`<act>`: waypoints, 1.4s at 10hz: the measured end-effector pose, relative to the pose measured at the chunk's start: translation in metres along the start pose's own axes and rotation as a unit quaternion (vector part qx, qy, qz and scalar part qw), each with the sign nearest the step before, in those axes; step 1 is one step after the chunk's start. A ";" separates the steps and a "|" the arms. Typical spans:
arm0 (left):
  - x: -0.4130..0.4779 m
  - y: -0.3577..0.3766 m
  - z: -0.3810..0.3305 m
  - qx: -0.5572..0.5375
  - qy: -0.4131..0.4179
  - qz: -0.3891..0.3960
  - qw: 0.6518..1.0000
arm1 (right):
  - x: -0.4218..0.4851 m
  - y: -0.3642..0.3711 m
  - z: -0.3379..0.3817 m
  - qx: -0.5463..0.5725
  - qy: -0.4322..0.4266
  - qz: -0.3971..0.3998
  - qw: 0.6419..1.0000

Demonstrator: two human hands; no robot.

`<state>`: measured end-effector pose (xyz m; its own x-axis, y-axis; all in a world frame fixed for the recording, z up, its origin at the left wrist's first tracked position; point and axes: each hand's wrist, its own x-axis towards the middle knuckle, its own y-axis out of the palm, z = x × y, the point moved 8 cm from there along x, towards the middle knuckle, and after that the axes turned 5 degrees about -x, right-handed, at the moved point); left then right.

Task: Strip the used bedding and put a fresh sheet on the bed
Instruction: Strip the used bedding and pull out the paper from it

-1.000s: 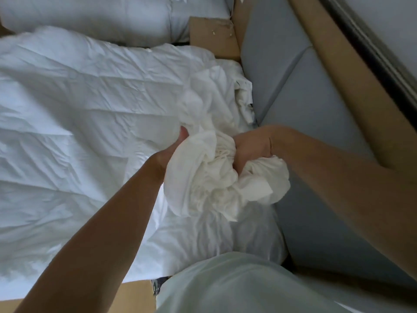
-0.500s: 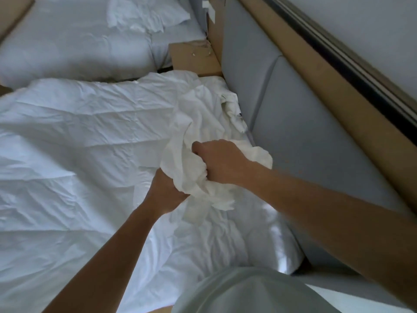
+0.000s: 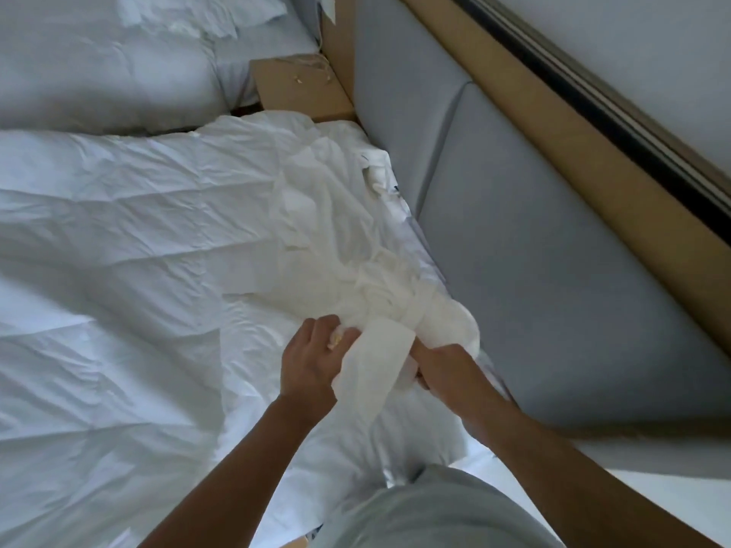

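Bunched sheet lies on the bed at the edge just beside the grey padded headboard — both hands on it. Left hand: fingers curled into the cloth, gripping. Right hand: grips the same wad — fingertips hidden in folds. A flat band of fabric spans between them.

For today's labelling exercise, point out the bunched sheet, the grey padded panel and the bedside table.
bunched sheet (image 3: 379,294), head view, its gathered middle folds.
grey padded panel (image 3: 534,251), head view, middle of the cushion.
bedside table (image 3: 292,89), head view, wooden top.
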<state>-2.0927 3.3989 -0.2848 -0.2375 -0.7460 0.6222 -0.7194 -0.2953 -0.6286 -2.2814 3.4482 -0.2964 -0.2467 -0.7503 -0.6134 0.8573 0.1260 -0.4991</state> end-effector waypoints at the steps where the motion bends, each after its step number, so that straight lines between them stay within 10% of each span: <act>1: -0.007 0.013 -0.008 0.042 0.088 0.001 0.995 | 0.000 0.044 -0.014 0.106 0.107 0.157 0.976; 3: -0.017 0.022 -0.021 0.091 0.104 0.004 0.990 | 0.009 0.082 0.022 0.478 0.162 0.232 0.832; 8: -0.031 0.049 -0.024 -0.103 -0.147 0.243 0.953 | 0.062 0.026 0.009 0.382 0.021 0.084 0.920; 11: -0.023 0.044 -0.028 -0.048 -0.250 0.071 0.964 | 0.097 0.028 0.039 0.261 -0.160 0.024 0.952; 14: -0.058 0.057 -0.027 -0.038 -0.216 0.119 0.968 | 0.130 0.028 0.022 0.169 -0.202 -0.038 0.964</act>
<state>-2.1380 3.4413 -0.3441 -0.1201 -0.9723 0.2004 -0.7281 -0.0510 -0.6835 -2.2798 3.3402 -0.3767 -0.1767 -0.9493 -0.2601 0.9589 -0.1065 -0.2628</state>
